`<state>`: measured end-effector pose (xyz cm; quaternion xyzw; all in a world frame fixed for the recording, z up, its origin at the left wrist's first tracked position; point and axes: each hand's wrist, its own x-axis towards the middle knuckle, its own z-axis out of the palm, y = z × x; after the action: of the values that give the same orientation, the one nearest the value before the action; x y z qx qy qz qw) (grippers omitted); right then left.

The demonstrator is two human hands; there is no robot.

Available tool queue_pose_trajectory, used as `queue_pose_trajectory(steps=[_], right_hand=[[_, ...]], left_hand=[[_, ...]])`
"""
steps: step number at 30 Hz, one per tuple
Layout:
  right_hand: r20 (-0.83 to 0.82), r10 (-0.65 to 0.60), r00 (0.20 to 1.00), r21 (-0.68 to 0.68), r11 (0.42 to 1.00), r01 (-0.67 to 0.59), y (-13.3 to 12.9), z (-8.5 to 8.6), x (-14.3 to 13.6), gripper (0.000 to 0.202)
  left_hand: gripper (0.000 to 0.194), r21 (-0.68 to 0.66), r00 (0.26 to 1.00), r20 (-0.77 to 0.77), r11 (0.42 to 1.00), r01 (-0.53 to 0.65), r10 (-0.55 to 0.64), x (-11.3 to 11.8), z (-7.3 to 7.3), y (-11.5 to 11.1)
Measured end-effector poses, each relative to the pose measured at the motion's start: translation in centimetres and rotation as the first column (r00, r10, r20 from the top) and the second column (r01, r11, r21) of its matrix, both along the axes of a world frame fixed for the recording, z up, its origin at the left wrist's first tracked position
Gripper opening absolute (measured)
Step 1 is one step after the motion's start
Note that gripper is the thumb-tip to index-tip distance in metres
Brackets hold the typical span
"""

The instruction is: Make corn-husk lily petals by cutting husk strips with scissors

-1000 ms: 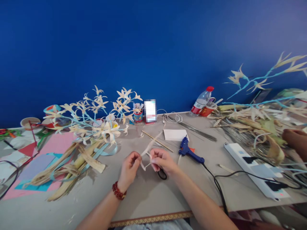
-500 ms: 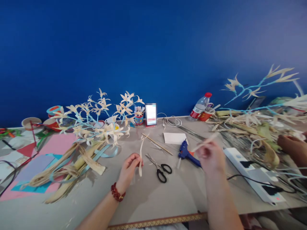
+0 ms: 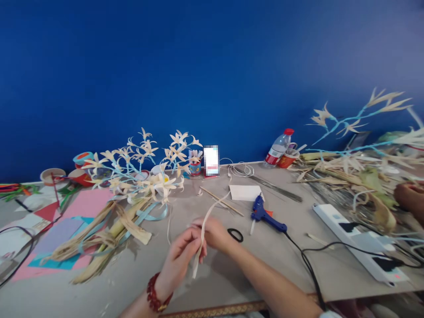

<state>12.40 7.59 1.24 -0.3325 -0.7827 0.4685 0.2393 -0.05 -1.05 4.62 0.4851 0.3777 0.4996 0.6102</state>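
Note:
My left hand (image 3: 185,249), with a red bead bracelet at the wrist, pinches a pale narrow strip (image 3: 206,218) that curves up and to the right. Right behind it is my right hand (image 3: 213,234), its fingertips hidden by the left hand and the strip. Under my right forearm the scissors (image 3: 235,235) show only one black handle loop. The blue glue gun (image 3: 265,215) lies to the right, near a white card (image 3: 245,192) and a thin stick (image 3: 221,201).
Pale flowers on blue stems (image 3: 132,163) and dried husks (image 3: 106,234) cover the left side. At right lie a white power strip (image 3: 357,243), cables and more husks. A bottle (image 3: 276,150) stands by the wall. Another person's hand (image 3: 409,196) is at the far right.
My right hand has moved left from beside the glue gun to my left hand, now covering most of the scissors. The strip in my left hand has swung over to the right.

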Motion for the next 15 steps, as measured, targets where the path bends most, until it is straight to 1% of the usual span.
queue_pose_trajectory(steps=[1, 2, 3, 4, 5, 7, 10, 12, 15], right_hand=[[-0.084, -0.071, 0.994, -0.088, 0.994, 0.064, 0.0, 0.3, 0.7, 0.025], [-0.182, -0.136, 0.974, -0.230, 0.969, 0.092, -0.2, 0.7, 1.5, 0.024], [-0.268, -0.186, 0.945, -0.348, 0.934, 0.085, -0.5, 1.0, 2.2, 0.022], [-0.335, -0.234, 0.913, -0.426, 0.902, 0.074, -0.9, 1.4, 2.9, 0.022], [-0.374, -0.273, 0.886, -0.473, 0.878, 0.071, -1.4, 1.7, 3.4, 0.022], [-0.400, -0.343, 0.850, -0.517, 0.850, 0.099, -2.4, 2.1, 4.0, 0.022], [-0.393, -0.414, 0.821, -0.565, 0.813, 0.139, -3.4, 2.1, 3.9, 0.022], [-0.406, -0.420, 0.811, -0.588, 0.800, 0.120, -3.5, 1.9, 3.8, 0.022], [-0.425, -0.401, 0.811, -0.578, 0.810, 0.097, -3.5, 1.7, 3.8, 0.020]], left_hand=[[0.024, -0.015, 1.000, -0.003, 1.000, -0.018, 0.018, -0.2, -0.1, 0.1], [0.024, -0.029, 0.999, -0.014, 0.999, -0.033, 0.033, -0.3, -0.2, 0.2], [0.024, -0.045, 0.999, -0.031, 0.998, -0.042, 0.041, -0.4, -0.3, 0.3], [0.024, -0.058, 0.998, -0.054, 0.997, -0.044, 0.040, -0.3, -0.3, 0.4], [0.024, -0.064, 0.996, -0.080, 0.997, -0.038, 0.033, -0.3, -0.3, 0.5], [0.024, -0.054, 0.991, -0.132, 0.998, -0.020, 0.013, 0.1, -0.4, 0.8], [0.024, -0.026, 0.983, -0.179, 0.999, 0.025, -0.030, 0.8, -0.5, 1.0], [0.023, -0.024, 0.980, -0.192, 0.999, 0.045, -0.049, 1.1, -0.6, 1.1], [0.023, -0.020, 0.976, -0.211, 0.999, 0.041, -0.044, 1.2, -0.7, 1.1]])
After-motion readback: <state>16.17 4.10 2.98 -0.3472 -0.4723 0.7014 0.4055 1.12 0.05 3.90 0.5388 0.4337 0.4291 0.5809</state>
